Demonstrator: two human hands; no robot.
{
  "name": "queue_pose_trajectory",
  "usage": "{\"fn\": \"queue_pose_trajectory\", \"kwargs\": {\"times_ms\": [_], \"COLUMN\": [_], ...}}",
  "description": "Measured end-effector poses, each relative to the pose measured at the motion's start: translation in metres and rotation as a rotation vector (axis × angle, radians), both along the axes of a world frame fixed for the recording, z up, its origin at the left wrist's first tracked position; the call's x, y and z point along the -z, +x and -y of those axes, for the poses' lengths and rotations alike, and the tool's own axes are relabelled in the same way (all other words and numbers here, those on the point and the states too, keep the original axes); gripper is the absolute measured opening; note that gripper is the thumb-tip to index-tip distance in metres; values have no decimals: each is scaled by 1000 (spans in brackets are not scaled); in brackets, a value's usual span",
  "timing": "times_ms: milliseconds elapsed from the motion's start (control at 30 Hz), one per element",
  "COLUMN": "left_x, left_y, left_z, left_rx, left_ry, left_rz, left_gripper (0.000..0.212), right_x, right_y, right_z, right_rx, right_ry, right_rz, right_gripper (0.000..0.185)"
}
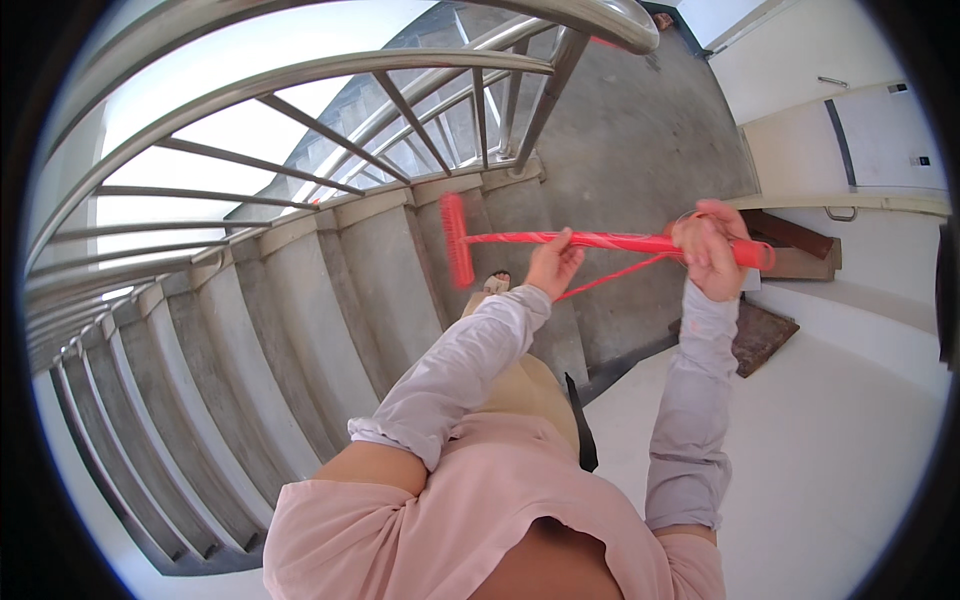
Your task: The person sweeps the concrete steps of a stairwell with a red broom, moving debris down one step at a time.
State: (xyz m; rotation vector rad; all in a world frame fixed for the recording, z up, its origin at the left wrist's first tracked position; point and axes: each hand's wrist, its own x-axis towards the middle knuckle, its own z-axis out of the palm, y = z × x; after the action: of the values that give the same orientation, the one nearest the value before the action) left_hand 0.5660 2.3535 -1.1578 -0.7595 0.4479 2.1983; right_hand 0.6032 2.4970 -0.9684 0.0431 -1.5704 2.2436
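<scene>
A red long-handled broom (630,242) is held across in front of me, its bristled head (457,240) over the concrete steps at the left. My left hand (555,262) grips the thin striped part of the handle, nearer the head. My right hand (709,244) is closed round the thick end of the handle, with its capped tip sticking out to the right. A red cord (615,275) hangs slack below the handle between the hands. A sandalled foot (497,282) shows on a step below the broom head.
Concrete stairs (292,315) run down the left side beside a metal railing (330,64). A grey landing floor (630,135) lies beyond the steps. Brown boards (795,251) lean by the white wall at the right, and a dark brown panel (761,337) lies below them.
</scene>
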Motion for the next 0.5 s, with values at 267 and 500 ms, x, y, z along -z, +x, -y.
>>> {"fn": "queue_pose_trajectory", "kwargs": {"times_ms": [267, 500], "left_x": [35, 51], "left_y": [-59, -47], "left_z": [-6, -56], "left_rx": [30, 364], "left_ry": [-169, -102], "left_rz": [9, -8], "left_gripper": [9, 9], "right_x": [55, 65], "right_y": [-48, 6], "right_z": [-19, -46], "right_rx": [43, 454], "right_ry": [-132, -91], "right_rz": [78, 225], "right_gripper": [16, 17]}}
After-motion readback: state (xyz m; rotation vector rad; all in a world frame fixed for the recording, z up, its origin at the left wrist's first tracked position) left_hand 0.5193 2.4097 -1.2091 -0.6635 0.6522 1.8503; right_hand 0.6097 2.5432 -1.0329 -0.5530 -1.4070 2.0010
